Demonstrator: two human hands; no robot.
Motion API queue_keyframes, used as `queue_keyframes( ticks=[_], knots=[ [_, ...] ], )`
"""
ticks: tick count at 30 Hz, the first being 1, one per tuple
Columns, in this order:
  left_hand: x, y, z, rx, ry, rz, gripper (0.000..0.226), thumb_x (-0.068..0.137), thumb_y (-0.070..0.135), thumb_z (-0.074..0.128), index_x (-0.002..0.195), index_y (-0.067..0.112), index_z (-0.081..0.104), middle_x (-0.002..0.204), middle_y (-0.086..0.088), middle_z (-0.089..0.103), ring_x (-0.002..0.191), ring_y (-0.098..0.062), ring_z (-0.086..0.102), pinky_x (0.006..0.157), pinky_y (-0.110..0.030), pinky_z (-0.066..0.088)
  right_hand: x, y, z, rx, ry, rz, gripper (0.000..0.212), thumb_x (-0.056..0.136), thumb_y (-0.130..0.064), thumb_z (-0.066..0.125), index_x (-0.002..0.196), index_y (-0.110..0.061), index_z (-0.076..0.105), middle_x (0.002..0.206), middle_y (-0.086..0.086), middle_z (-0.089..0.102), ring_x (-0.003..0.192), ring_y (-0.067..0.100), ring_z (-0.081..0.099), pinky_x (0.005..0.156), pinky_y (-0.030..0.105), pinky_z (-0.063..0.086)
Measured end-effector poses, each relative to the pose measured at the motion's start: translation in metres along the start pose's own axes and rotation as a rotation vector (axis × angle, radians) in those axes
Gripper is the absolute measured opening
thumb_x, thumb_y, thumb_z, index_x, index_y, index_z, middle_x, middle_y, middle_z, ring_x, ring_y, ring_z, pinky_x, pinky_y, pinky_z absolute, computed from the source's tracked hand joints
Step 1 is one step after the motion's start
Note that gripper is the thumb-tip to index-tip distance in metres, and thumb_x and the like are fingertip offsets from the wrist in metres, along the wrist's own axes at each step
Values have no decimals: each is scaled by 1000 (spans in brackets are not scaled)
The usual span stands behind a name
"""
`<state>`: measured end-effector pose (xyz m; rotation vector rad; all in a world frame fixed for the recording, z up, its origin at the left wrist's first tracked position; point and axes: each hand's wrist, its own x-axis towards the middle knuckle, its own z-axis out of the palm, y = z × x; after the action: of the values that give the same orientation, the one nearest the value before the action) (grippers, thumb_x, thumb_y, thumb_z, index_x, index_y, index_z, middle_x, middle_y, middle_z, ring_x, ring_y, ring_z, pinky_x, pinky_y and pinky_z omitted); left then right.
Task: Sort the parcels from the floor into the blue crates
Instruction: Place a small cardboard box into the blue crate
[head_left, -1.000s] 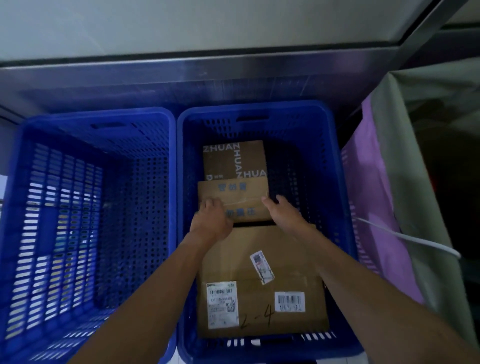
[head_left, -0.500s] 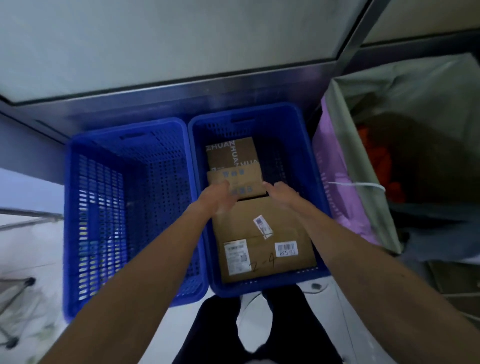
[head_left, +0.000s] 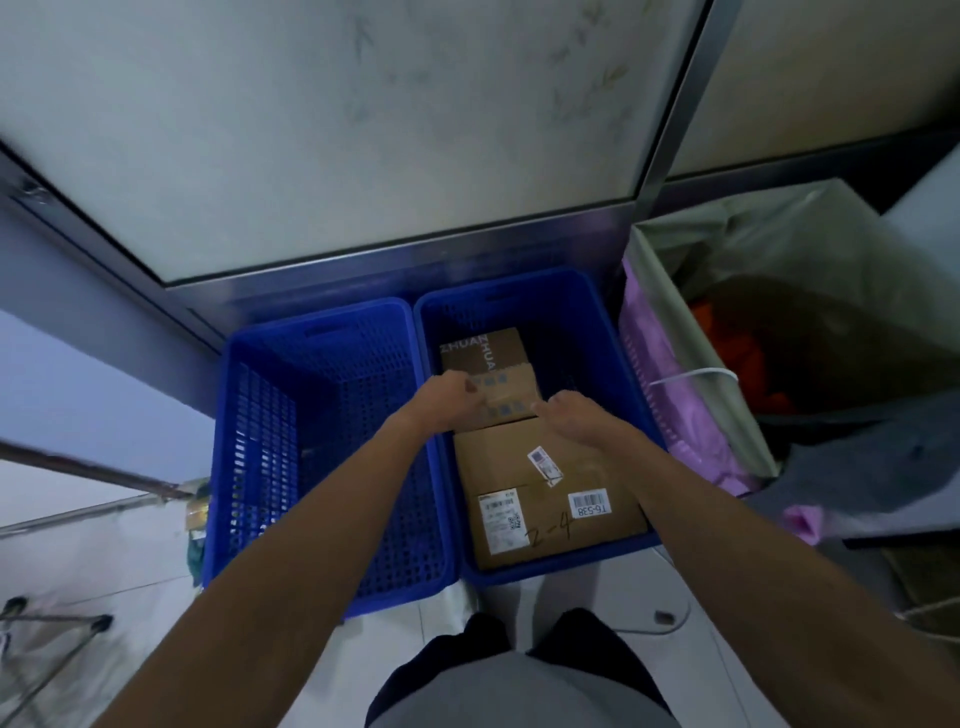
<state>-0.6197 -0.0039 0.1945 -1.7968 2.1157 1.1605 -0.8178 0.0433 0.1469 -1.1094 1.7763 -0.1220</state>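
Cardboard parcel (head_left: 511, 401) sits between curled left hand (head_left: 448, 397) and right hand (head_left: 574, 415).

Place: storeroom-like parcel sorting corner, indoors.
Floor: pale tiles (head_left: 104, 561).
Backdrop: frosted panel (head_left: 363, 130) in metal frame (head_left: 405, 262).
Containers: left crate (head_left: 332, 467) and right crate (head_left: 587, 332), blue, perforated, side by side.
Goods: cardboard parcels (head_left: 498, 457) with barcode label (head_left: 589, 504), lying in right crate.
Side: lined fabric bin (head_left: 691, 312).
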Motion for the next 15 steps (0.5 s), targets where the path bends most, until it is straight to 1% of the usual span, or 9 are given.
queue_keyframes(
  ticks=[3,5,6,7,9,11,12,13,15],
  knots=[
    [-15,7,-7,4,115,-28,16,99,28,50,96,17,61,97,-3,62,90,-19,55,81,-29,45,-6,4,-15,-22,37,-68,38,92,-50,51,68,-27,32,71,-4,39,62,14,41,57,32,35],
    [-27,10,-6,-40,139,-37,25,99,26,50,104,11,69,104,-6,68,95,-22,61,87,-33,49,-22,2,-24,-35,62,-118,38,93,-50,52,69,-26,34,70,-4,40,61,14,42,57,32,34],
    [-34,11,-4,-72,144,-33,28,98,25,50,109,9,71,107,-7,70,98,-24,64,90,-35,52,-32,0,-27,-36,65,-138,36,95,-50,52,72,-25,38,73,-3,42,64,15,44,58,32,35],
    [-42,13,-1,-99,151,-21,30,99,26,50,112,9,71,109,-8,72,100,-25,65,93,-38,53,-42,0,-29,-32,67,-156,32,97,-48,51,80,-22,46,78,-2,48,70,16,49,60,32,37],
    [-54,17,8,-145,190,2,31,99,28,50,113,10,72,107,-8,72,98,-25,66,91,-39,54,-54,2,-31,-20,90,-199,27,99,-43,50,102,-17,54,92,0,56,86,19,56,67,32,42],
    [-65,22,19,-161,216,7,31,100,29,49,114,13,71,105,-7,72,92,-23,66,83,-35,54,-67,1,-30,-45,98,-221,29,100,-40,49,111,-14,56,101,2,61,93,20,59,74,35,47],
    [-70,21,24,-157,218,8,30,100,29,49,115,15,71,106,-6,72,91,-22,66,82,-33,54,-71,1,-27,-65,106,-234,31,99,-40,49,112,-13,58,104,4,62,94,21,60,77,37,49],
    [-74,20,29,-143,220,12,30,100,30,48,116,17,70,109,-4,72,93,-21,66,83,-33,54,-76,1,-24,-77,111,-249,31,99,-39,49,110,-12,60,105,6,63,94,23,61,78,39,49],
    [-85,16,36,-116,221,9,31,99,30,47,116,17,71,113,-4,72,97,-23,66,89,-39,55,-83,0,-17,-76,116,-275,27,97,-38,50,104,-13,59,102,5,63,87,21,60,70,37,46]
  ],
)
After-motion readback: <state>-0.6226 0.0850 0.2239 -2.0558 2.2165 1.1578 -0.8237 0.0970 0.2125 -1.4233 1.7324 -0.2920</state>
